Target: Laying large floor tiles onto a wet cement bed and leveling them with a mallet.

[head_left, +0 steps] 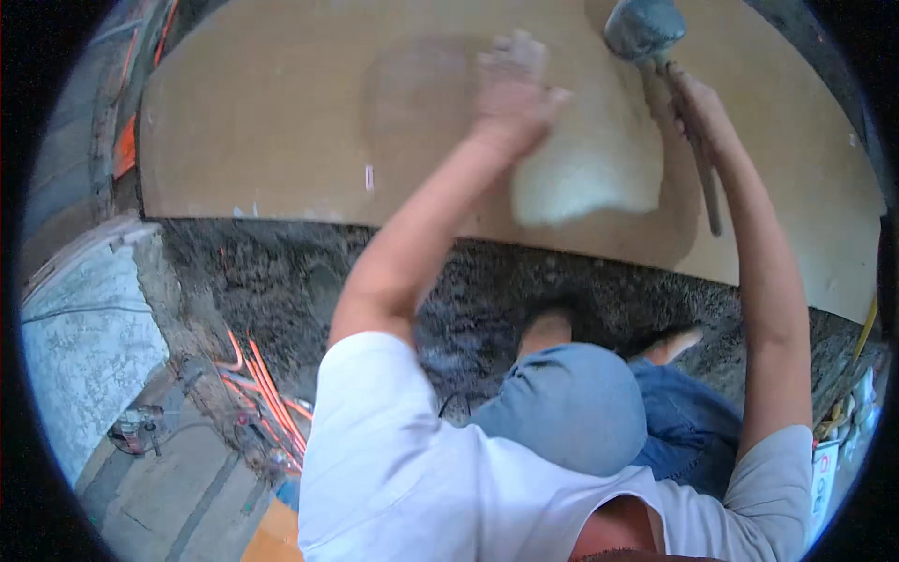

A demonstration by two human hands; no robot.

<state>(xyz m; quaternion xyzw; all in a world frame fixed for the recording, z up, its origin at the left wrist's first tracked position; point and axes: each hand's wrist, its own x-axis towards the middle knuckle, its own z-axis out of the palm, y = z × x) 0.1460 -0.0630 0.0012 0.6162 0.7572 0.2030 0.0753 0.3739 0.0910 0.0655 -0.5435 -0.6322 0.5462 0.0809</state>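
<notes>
A large beige board or slab [262, 131] with a glossy surface spans the upper part of the head view. My left hand [518, 92] is at its middle, open with fingers stretched out, blurred; whether it touches the surface I cannot tell. My right hand [700, 108] grips the long handle of a mallet [644, 26], whose grey, rounded head is over the slab's far part at upper right.
Rough, dark grey mortar [225, 272] lies below the slab's near edge, around my knees and bare feet. Orange tubes [270, 393] and a power tool [131, 426] are at lower left, beside a pale block [80, 337]. A white bucket [824, 478] stands at the right.
</notes>
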